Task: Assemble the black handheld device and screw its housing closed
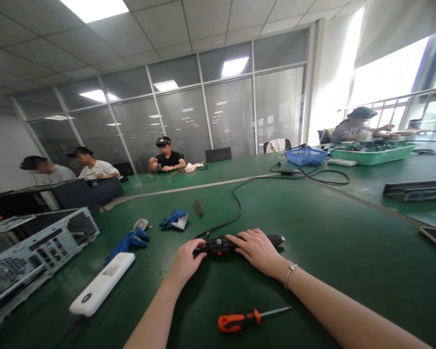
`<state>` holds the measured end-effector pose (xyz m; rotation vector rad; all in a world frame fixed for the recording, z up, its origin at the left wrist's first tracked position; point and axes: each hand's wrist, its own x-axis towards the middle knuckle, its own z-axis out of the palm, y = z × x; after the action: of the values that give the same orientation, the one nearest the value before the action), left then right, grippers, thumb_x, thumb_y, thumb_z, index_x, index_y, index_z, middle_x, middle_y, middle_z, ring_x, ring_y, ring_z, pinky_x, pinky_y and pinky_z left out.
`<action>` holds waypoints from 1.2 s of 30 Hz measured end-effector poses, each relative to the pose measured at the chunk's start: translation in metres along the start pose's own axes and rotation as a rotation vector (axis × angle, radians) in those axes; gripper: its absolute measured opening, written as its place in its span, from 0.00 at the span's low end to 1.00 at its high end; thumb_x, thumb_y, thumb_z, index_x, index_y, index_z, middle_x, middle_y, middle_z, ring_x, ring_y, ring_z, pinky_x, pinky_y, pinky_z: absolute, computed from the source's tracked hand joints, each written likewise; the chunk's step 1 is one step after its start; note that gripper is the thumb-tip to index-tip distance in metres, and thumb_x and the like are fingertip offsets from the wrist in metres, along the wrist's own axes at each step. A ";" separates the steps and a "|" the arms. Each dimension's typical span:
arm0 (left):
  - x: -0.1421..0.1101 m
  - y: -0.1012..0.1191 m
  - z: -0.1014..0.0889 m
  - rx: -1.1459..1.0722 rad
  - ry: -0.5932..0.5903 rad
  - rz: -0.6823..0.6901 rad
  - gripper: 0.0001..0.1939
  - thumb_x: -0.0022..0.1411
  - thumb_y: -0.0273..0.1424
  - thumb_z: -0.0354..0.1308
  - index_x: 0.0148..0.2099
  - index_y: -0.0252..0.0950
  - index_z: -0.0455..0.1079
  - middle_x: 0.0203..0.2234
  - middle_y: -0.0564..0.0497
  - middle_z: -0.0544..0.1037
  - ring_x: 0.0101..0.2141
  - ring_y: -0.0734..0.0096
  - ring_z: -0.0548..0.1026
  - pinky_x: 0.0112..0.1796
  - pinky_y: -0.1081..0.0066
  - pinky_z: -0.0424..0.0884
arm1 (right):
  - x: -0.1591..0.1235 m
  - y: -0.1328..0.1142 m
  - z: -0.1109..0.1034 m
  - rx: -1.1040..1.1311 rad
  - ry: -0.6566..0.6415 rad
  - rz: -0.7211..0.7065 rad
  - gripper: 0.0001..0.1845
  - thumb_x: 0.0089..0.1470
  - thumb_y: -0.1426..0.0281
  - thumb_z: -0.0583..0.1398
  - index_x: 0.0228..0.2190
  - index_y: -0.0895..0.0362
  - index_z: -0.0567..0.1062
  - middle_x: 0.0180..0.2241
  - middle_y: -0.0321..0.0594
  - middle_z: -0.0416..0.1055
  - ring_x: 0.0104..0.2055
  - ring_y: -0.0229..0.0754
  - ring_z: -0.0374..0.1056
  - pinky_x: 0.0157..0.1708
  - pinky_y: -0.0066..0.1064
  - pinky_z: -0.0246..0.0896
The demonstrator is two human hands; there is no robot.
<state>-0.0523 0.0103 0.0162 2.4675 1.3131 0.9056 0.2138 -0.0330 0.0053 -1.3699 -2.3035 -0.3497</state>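
Observation:
A black electric screwdriver (220,245) with a cord at its left end lies crosswise in front of me on the green table, its metal tip to the right. My left hand (189,257) grips the cord end between thumb and fingers. Over the front half lies my right hand (256,249), its fingers round the top and its thumb on the near side. The palm hides part of the body. Nearer to me lies an orange-and-black hand screwdriver (240,320), its shaft pointing right, apart from both hands.
Left of my arms are a white power strip (103,283), blue work gloves (174,220) and an open metal computer case (39,257). A black cable (240,203) runs back toward a blue basket (305,156) and a green tray (374,154). Several people sit around the table.

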 end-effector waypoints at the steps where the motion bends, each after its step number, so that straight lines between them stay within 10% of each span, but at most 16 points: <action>1: 0.000 0.000 0.000 -0.006 0.007 0.011 0.13 0.55 0.24 0.61 0.43 0.39 0.75 0.40 0.49 0.81 0.42 0.60 0.78 0.47 0.60 0.71 | 0.000 0.000 0.000 0.001 -0.001 0.000 0.22 0.64 0.63 0.53 0.58 0.46 0.63 0.42 0.42 0.72 0.41 0.44 0.65 0.44 0.38 0.52; 36: 0.002 0.003 0.012 -0.037 0.037 0.083 0.21 0.56 0.31 0.64 0.53 0.40 0.72 0.50 0.46 0.76 0.50 0.56 0.74 0.54 0.56 0.68 | 0.000 0.003 -0.004 0.025 0.002 0.011 0.22 0.64 0.63 0.53 0.58 0.45 0.63 0.41 0.39 0.73 0.41 0.42 0.66 0.44 0.37 0.53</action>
<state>-0.0422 0.0113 0.0093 2.5054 1.2018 0.9898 0.2169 -0.0330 0.0088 -1.3692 -2.2897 -0.3176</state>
